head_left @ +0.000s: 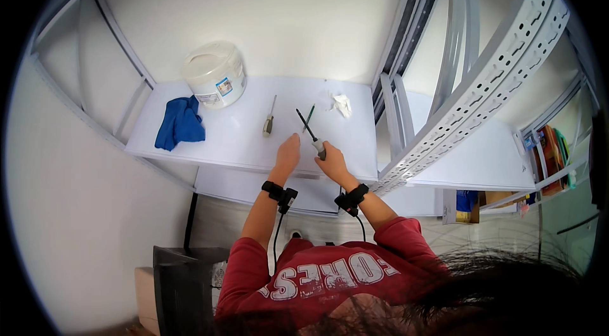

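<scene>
Screwdriver with a grey handle (321,148) is what the right hand (333,162) has hold of, with the fingers wrapped around the grip. It is over the front part of a white shelf (235,136), and its long dark rod leans up and to the left. I can't tell if the tip touches the shelf or is just above it. The left hand (289,151) is curled up just to the left of the handle, and a small gap sits between the two hands. Its fingertips are hidden, so I can't tell if it is holding anything. How far along are things? Getting the tool into the hand looks done. No screw shows at its tip, so it does not look fitted to anything yet. Other things look left alone for now. A second screwdriver (268,126) lies by itself to the left, with no hand on it. A thin green stick (309,116), maybe a pen, lies close to the dark rod. Some crumpled white paper or cloth (342,105) sits to the right. A big white tub (219,98) stands at the back left, and a blue cloth (179,127) lies beside it.
</scene>
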Motion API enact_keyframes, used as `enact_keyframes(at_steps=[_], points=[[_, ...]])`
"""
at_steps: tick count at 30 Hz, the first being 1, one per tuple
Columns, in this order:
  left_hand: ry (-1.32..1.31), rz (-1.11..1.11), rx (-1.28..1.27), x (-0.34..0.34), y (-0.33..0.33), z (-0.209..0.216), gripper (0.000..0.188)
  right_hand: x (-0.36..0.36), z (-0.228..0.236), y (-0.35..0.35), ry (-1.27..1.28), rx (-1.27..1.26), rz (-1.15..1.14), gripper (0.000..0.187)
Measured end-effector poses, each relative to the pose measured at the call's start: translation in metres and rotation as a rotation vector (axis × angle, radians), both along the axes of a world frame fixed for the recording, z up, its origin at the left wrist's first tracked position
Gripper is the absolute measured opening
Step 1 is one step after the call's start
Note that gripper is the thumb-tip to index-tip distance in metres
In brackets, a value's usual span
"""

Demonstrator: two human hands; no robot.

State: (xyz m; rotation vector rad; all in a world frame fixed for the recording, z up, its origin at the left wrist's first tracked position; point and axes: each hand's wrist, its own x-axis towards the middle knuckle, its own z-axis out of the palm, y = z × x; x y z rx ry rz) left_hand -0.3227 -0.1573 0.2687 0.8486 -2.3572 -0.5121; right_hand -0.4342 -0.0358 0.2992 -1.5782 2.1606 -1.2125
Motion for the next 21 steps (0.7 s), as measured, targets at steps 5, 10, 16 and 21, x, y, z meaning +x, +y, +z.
enact_keyframes(at_steps=[5,10,16,21], points=[[0.185,0.114,-0.005,0.017,0.053,0.013,0.007,0.011,-0.007,0.029,-0.026,0.051,0.156,0.027],[0.137,0.348,0.098,0.071,0.100,-0.023,0.007,0.049,-0.039,0.054,0.002,0.077,0.391,0.029],[0.129,0.730,0.309,0.171,0.168,-0.094,0.007,0.121,-0.094,0.080,0.051,0.227,0.761,0.031],[0.118,1.040,0.421,0.255,0.246,-0.140,0.010,0.204,-0.121,0.112,0.113,0.462,1.106,0.034]])
